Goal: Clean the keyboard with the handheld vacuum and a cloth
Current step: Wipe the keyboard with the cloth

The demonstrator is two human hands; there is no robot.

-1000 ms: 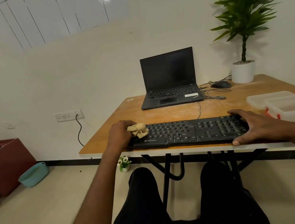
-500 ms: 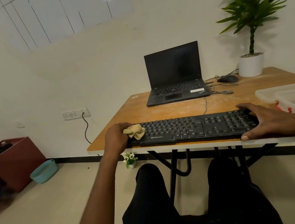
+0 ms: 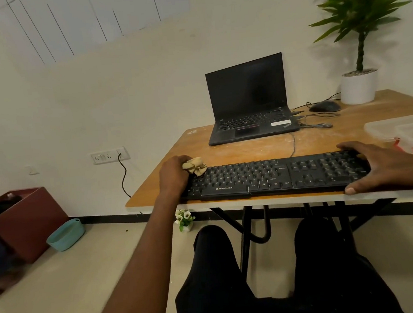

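Firmly, left hand (image 3: 173,175) grips cloth (image 3: 195,166); right hand (image 3: 384,167) lies flat on keyboard (image 3: 276,175).

A single head-worn wide-angle view looks forward and down from close above the seated person's lap, the table (image 3: 269,149) edge crossing mid-frame and the wall filling the upper left.

Left hand (image 3: 173,175) grips cloth (image 3: 195,166) on keyboard (image 3: 276,175); right hand (image 3: 384,167) rests flat.
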